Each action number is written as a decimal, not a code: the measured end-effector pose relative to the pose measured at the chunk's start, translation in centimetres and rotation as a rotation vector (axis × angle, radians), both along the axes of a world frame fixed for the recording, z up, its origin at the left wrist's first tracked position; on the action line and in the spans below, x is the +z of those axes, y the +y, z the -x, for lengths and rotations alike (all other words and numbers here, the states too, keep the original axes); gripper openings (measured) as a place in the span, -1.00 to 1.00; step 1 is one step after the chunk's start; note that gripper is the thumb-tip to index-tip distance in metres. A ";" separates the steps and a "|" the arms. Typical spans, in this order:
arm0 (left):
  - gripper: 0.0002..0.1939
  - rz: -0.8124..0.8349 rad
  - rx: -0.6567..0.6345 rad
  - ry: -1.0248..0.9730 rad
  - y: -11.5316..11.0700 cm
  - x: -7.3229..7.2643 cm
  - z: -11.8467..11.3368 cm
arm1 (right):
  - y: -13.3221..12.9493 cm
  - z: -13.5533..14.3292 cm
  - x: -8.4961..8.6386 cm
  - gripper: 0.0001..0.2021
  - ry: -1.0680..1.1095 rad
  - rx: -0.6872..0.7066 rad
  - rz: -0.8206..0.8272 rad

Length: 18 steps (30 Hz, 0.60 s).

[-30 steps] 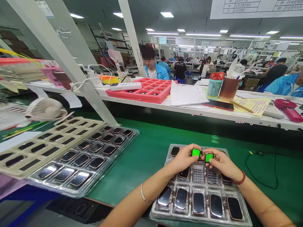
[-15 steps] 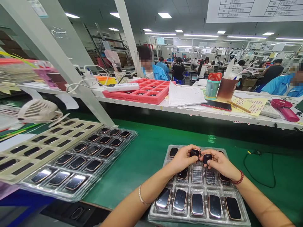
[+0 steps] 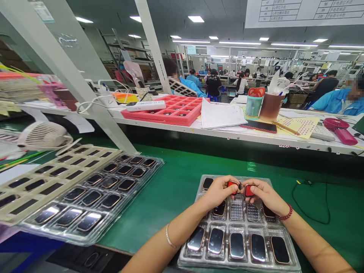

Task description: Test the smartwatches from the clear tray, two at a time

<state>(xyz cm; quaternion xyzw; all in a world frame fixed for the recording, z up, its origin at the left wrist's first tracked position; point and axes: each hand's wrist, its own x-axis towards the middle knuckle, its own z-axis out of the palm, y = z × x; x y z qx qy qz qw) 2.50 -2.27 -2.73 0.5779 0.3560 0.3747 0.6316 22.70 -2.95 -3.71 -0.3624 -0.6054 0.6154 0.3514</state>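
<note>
My left hand (image 3: pixel 223 190) is closed on a smartwatch (image 3: pixel 232 185) whose screen glows red, the thumb lying on it. A second smartwatch (image 3: pixel 249 190), also lit red, is gripped in my right hand (image 3: pixel 264 194). The two watches are held side by side above a clear plastic tray (image 3: pixel 222 261). Dark-screened watch faces with gold rims, such as one watch (image 3: pixel 237 245) in the front row, lie in its pockets. Two pockets below my hands hold no watch. My hands hide part of the tray's back row.
To the left stand a second clear tray (image 3: pixel 113 218) of watches and a cream tray (image 3: pixel 64 180). A white fan (image 3: pixel 42 135) sits behind them. On the shelf are a red foam tray (image 3: pixel 170 119), papers (image 3: pixel 222 115) and cups (image 3: pixel 254 106). A black cable (image 3: pixel 328 204) lies at right.
Both held watch screens have turned from dark to red. My hands have barely moved. Across the shelf, a person in blue now has a tray-like panel raised in front of them.
</note>
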 end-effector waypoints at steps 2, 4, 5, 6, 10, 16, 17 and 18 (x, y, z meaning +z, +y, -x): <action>-0.66 0.009 0.006 0.019 -0.1 0.1 0.1 | 0.0 0.0 -0.1 -0.69 0.017 -0.002 0.018; -0.63 0.028 0.024 0.061 -0.1 0.2 0.2 | -0.1 0.0 -0.1 -0.70 0.026 -0.008 0.035; -0.61 0.034 0.030 0.082 -0.1 0.2 0.2 | -0.1 0.0 -0.1 -0.71 0.027 -0.010 0.041; -0.60 0.039 0.037 0.098 -0.1 0.3 0.3 | -0.1 0.1 -0.1 -0.72 0.027 -0.011 0.044; -0.59 0.044 0.041 0.092 0.1 0.1 0.3 | -0.2 0.2 0.0 -0.75 0.015 0.004 0.034; -0.61 0.038 0.019 0.071 0.0 0.1 0.2 | -0.3 0.1 -0.1 -0.76 0.000 0.002 0.020; -0.61 0.035 0.012 0.066 0.0 0.2 0.2 | -0.3 0.1 -0.1 -0.77 -0.002 0.000 0.018; -0.62 0.032 0.008 0.063 -0.1 0.3 0.2 | -0.3 0.1 -0.1 -0.77 -0.003 0.000 0.018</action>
